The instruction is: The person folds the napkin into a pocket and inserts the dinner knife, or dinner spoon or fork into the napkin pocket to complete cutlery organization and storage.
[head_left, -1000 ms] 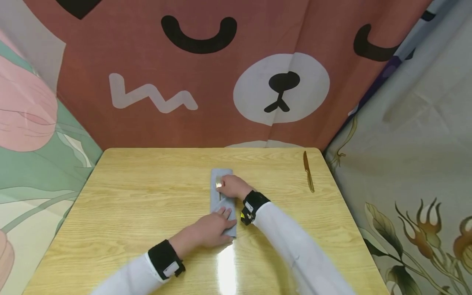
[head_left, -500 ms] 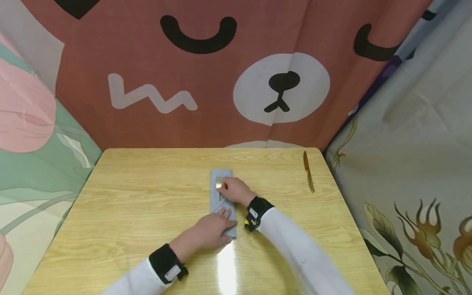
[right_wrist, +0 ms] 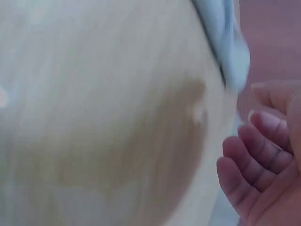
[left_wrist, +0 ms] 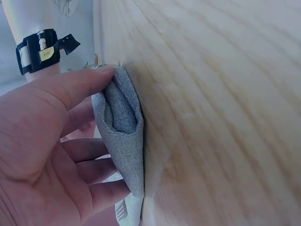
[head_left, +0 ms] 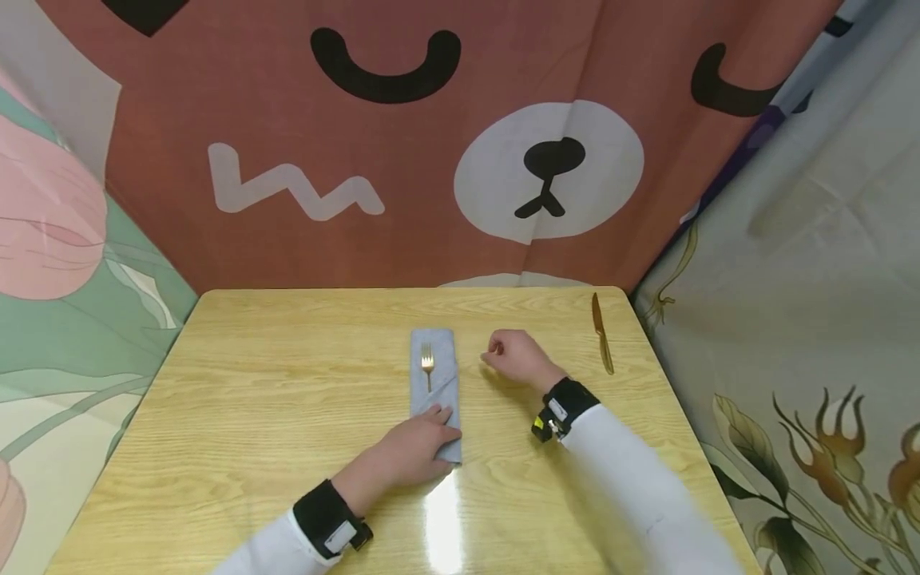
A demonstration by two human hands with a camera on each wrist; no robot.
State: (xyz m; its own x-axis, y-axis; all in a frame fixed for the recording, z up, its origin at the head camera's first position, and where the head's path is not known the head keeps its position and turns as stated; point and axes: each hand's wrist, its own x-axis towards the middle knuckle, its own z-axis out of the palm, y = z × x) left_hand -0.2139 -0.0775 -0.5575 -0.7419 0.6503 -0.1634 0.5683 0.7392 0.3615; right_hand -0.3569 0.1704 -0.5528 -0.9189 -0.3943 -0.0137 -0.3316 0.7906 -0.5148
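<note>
A grey-blue cloth napkin (head_left: 444, 359), folded into a long strip, lies on the table. Tucked into its diagonal fold is a gold fork (head_left: 427, 361), tines showing and the lower handle hidden by cloth. My left hand (head_left: 413, 449) rests on the napkin's near end. In the left wrist view its thumb and fingertips press on the folded cloth (left_wrist: 124, 150), whose layered end faces the camera. To the right of the napkin, my right hand (head_left: 525, 358) is over the table with loosely curled fingers and nothing in them. The right wrist view is blurred.
A gold knife (head_left: 602, 335) lies near the right edge of the wooden table (head_left: 287, 359). Behind the table hangs a curtain (head_left: 402, 247) with a bear face, and patterned curtains hang at both sides.
My right hand has let go of the fork and moved right, away from the napkin, so the fork's tines and neck now show. The left hand stays on the napkin.
</note>
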